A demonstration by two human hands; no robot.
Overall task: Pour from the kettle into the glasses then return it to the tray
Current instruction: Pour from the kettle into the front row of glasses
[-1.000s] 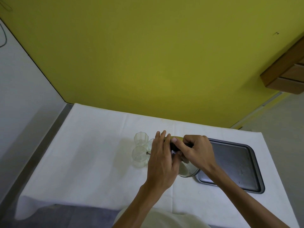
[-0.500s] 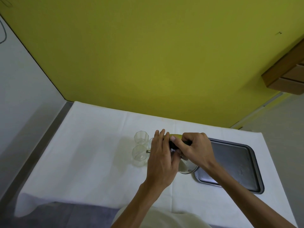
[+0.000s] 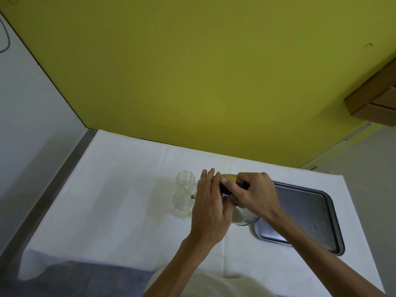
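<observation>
A steel kettle [image 3: 243, 217] is tilted to the left, its spout tip [image 3: 193, 197] over the rim of the nearer glass [image 3: 182, 202]. My right hand [image 3: 254, 195] grips the dark handle on top. My left hand [image 3: 211, 206] lies flat against the kettle's lid and left side, hiding most of the body. A second clear glass [image 3: 184, 179] stands just behind the first. The dark metal tray [image 3: 308, 213] lies to the right, bare, with the kettle's base above its left edge.
The white cloth covers the table [image 3: 111, 200], which ends at a yellow wall behind and a grey wall on the left. A wooden shelf [image 3: 372, 103] juts out at the upper right. The cloth's front edge hangs near my body.
Both hands and the kettle have shifted slightly back; the spout stays at the nearer glass and the tilt looks about the same.
</observation>
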